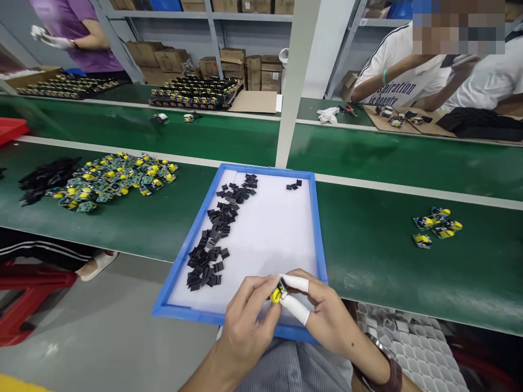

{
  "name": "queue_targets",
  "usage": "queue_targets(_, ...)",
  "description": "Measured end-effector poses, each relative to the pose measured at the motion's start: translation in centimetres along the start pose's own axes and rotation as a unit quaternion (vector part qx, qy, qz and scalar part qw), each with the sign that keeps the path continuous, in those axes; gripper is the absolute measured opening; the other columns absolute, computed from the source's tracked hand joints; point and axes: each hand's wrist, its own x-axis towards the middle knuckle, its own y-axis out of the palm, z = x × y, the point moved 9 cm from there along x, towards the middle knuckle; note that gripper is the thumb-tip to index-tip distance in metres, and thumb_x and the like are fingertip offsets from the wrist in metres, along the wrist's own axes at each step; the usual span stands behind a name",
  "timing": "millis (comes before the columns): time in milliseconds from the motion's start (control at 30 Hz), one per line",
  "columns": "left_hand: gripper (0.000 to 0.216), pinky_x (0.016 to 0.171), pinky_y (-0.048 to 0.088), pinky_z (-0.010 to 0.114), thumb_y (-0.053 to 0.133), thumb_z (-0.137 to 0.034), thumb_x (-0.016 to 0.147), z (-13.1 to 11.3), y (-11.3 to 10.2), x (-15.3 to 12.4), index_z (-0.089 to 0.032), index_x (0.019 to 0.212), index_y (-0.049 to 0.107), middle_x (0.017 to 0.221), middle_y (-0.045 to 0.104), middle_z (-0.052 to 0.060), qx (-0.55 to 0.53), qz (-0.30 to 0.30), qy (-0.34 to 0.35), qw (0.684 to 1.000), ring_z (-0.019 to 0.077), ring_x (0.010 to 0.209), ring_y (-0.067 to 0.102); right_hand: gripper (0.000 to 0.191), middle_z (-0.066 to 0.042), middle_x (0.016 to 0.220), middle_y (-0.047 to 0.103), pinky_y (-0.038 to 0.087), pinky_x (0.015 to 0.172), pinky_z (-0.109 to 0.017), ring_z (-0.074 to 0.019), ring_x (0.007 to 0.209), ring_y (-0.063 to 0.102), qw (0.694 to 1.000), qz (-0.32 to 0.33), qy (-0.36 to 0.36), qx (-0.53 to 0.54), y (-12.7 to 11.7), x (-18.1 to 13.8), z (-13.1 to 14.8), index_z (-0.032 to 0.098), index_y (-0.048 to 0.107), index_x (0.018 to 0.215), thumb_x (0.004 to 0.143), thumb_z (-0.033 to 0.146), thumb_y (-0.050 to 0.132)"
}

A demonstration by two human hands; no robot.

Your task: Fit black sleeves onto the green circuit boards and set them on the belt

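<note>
My left hand [249, 321]: pinched the board [277, 294].
My right hand [327, 321]: gripped it too, fingertips cotted.
Risk: it could slip onto the tray [188, 242]; I held it by fingertips only.

One small board [278, 294], yellow part on top, probably tilted, mostly hidden; pinched between left hand [245, 321] and right hand [327, 318], over tray [180, 256] 6 o'clock edge.

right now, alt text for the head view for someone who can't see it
The left hand and right hand pinch a small yellow part together over the near rim of a blue tray strewn with black pieces. Circuit boards lie heaped on the green bench.
</note>
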Motion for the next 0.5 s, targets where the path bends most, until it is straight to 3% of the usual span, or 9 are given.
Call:
queue_targets(333,0.063,0.086,0.063,0.032,0.063,0.007,0.084,0.01,-0.33,-0.26,-0.023,0.140,0.059,0.109,0.064,0.008,-0.001,-0.029,0.022,0.999,0.0199,0.101,0.069,0.018,-0.006,0.102,0.068,0.050,0.079,-0.030,-0.0202,0.091,0.063,0.999,0.032,-0.017,0.010,0.65,0.61,0.77,0.024,0.075,0.115,0.100,0.022,0.064)
queue_targets(500,0.059,0.087,0.062,0.030,0.063,0.009,0.084,0.05,-0.39,-0.05,-0.019,0.136,0.061,0.109,0.064,0.008,0.004,-0.030,0.019,0.999,0.0184,0.102,0.068,0.021,-0.004,0.098,0.068,0.051,0.078,-0.029,-0.0186,0.086,0.064,1.000,-0.004,-0.001,0.019,0.38,0.51,0.11,0.025,0.074,0.116,0.096,0.022,0.070)
